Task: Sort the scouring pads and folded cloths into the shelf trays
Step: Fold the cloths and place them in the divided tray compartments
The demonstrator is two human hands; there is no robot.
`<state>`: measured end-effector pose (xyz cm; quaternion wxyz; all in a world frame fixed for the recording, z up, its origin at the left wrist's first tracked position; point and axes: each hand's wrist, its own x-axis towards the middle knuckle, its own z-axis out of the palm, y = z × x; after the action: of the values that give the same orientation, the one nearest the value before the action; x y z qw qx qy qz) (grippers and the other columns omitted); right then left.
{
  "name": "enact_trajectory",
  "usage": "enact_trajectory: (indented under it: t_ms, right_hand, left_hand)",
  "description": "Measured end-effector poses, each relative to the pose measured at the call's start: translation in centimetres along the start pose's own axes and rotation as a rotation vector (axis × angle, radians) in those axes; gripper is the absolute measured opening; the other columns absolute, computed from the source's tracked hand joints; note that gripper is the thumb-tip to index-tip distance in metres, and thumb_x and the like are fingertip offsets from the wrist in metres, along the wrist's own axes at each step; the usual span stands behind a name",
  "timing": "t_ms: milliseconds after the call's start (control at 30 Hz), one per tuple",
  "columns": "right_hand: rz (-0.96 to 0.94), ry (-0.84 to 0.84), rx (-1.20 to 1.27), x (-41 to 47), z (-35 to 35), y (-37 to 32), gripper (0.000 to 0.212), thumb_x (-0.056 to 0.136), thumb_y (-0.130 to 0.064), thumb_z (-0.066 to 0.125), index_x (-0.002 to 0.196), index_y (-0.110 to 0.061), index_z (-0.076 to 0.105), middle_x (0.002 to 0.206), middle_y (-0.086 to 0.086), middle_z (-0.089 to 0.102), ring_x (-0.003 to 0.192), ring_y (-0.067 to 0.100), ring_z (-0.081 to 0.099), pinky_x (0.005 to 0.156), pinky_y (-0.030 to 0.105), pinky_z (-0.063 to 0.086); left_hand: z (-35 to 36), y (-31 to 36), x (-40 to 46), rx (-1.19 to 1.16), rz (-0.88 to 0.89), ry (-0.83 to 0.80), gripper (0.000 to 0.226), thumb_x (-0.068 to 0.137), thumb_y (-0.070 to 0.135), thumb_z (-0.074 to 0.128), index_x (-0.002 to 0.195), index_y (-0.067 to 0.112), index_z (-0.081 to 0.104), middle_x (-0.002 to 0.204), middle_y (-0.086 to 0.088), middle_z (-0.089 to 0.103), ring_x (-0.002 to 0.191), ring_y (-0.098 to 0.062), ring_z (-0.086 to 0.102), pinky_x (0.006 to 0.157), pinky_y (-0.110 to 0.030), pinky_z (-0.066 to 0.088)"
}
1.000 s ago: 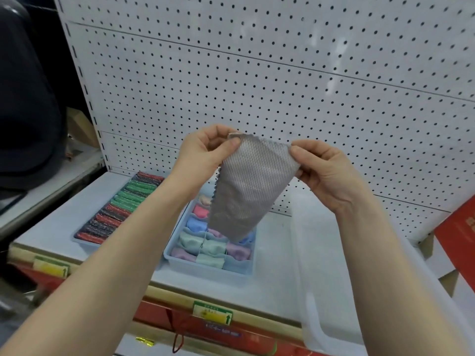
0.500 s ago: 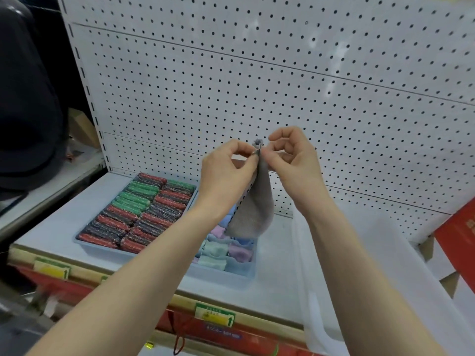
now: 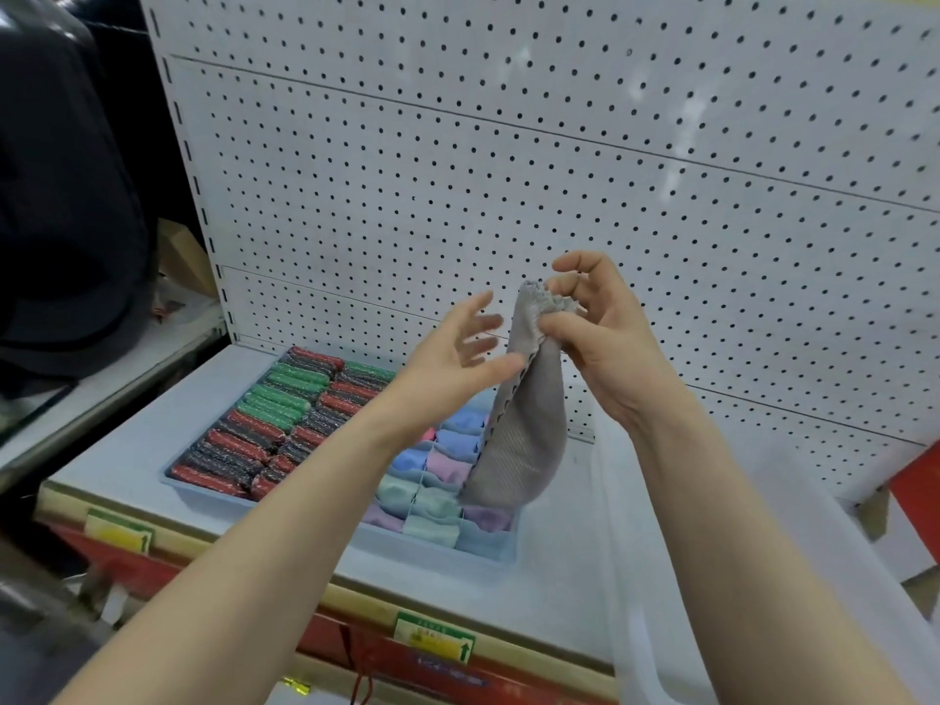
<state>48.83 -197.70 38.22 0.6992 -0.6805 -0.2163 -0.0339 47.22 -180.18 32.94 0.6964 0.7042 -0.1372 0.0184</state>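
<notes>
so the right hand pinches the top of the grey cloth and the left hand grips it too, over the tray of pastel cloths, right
Not quite. In the head view the left hand is open, fingers spread; only its thumb tip seems to brush the grey cloth. The right hand alone pinches the top, over the tray of pastel cloths.

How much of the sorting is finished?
Mostly done, it seems: scouring pads fill the left tray, and folded cloths fill the divided tray. The right hand pinches a half-folded grey cloth; the left hand is open. That cloth remains.
</notes>
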Motion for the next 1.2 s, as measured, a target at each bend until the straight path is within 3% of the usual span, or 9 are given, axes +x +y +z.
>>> enact_trajectory:
  t_ms: [133,267,333,433,533,733,967,1100,1200]
  right_hand:
    - [-0.031,0.028,0.051,0.8,0.5,0.0,0.043,0.083,0.018,0.052,0.106,-0.018,0.053,0.086,-0.004,0.057,0.069,0.012,0.053,0.064,0.022,0.047]
    - [-0.070,0.192,0.126,1.8,0.5,-0.2,0.038,0.083,0.017,0.055,0.099,-0.018,0.054,0.083,-0.003,0.056,0.074,0.016,0.053,0.069,0.028,0.048]
    - [-0.090,0.250,0.184,2.3,0.0,-0.5,0.037,0.080,0.015,0.056,0.097,-0.018,0.054,0.083,0.000,0.054,0.074,0.018,0.052,0.069,0.029,0.049]
    - [-0.092,0.257,0.198,2.6,-0.4,-0.5,0.039,0.082,0.019,0.053,0.096,-0.018,0.052,0.081,-0.001,0.053,0.072,0.016,0.053,0.067,0.028,0.048]
    - [-0.035,0.151,0.208,2.5,-0.5,-0.1,0.041,0.086,0.021,0.048,0.097,-0.018,0.051,0.083,0.001,0.054,0.070,0.016,0.053,0.062,0.027,0.047]
    - [0.102,-0.093,0.227,2.7,-0.7,0.5,0.044,0.086,0.021,0.040,0.100,-0.018,0.054,0.086,0.003,0.057,0.074,0.016,0.054,0.066,0.030,0.046]
    - [0.149,0.096,0.364,3.7,-1.8,1.4,0.027,0.092,0.004,0.058,0.114,-0.012,0.056,0.092,0.007,0.064,0.086,0.020,0.064,0.077,0.034,0.057]
    - [0.591,-0.047,0.122,1.5,-1.8,4.9,0.061,0.079,-0.051,0.069,0.112,-0.001,0.064,0.105,0.018,0.073,0.101,0.031,0.071,0.081,0.039,0.060]
    - [0.734,-0.119,0.065,-0.3,-0.9,7.5,0.054,0.075,-0.045,0.073,0.107,-0.002,0.070,0.104,0.018,0.074,0.092,0.026,0.073,0.079,0.034,0.060]
  left_hand:
    - [0.6,-1.1,-0.6,0.095,-0.036,-0.075,0.075,0.073,0.028,0.081,0.138,0.039,0.047,0.126,0.012,0.063,0.111,-0.005,0.064,0.094,-0.028,0.051]
    - [0.7,-3.9,-1.4,0.582,0.009,0.126,0.004,0.087,0.016,0.065,0.084,0.017,0.062,0.072,0.002,0.064,0.064,-0.013,0.054,0.061,-0.029,0.039]
    - [0.4,-6.1,-2.6,0.642,-0.087,0.156,0.019,0.092,0.017,0.059,0.075,0.009,0.058,0.062,-0.007,0.055,0.058,-0.022,0.049,0.054,-0.030,0.031]
    - [-0.3,-7.5,-3.6,0.695,-0.304,-0.018,0.025,0.097,0.008,0.045,0.103,0.027,0.060,0.077,-0.005,0.059,0.066,-0.020,0.061,0.049,-0.019,0.038]
    - [-1.4,-7.1,-3.0,0.842,-0.399,-0.307,0.058,0.092,0.004,0.041,0.136,0.041,0.035,0.101,0.002,0.045,0.080,-0.016,0.044,0.077,-0.034,0.051]
    - [-1.4,-2.2,-0.2,0.073,-0.103,-0.246,0.080,0.080,0.010,0.054,0.151,0.033,0.028,0.153,0.019,0.036,0.142,0.000,0.030,0.116,-0.025,0.027]
    - [-0.9,-2.8,1.5,-0.005,-0.180,-0.059,0.026,0.083,0.007,0.074,0.106,0.021,0.070,0.102,0.003,0.075,0.096,-0.017,0.072,0.079,-0.033,0.059]
    - [-0.5,-3.2,1.3,-0.101,-0.204,0.056,0.025,0.081,0.009,0.077,0.103,0.018,0.070,0.096,0.004,0.076,0.088,-0.015,0.073,0.070,-0.027,0.059]
    - [0.0,-3.5,1.3,-0.047,-0.270,0.134,0.017,0.085,0.013,0.074,0.099,0.020,0.069,0.094,0.001,0.075,0.087,-0.017,0.072,0.066,-0.027,0.058]
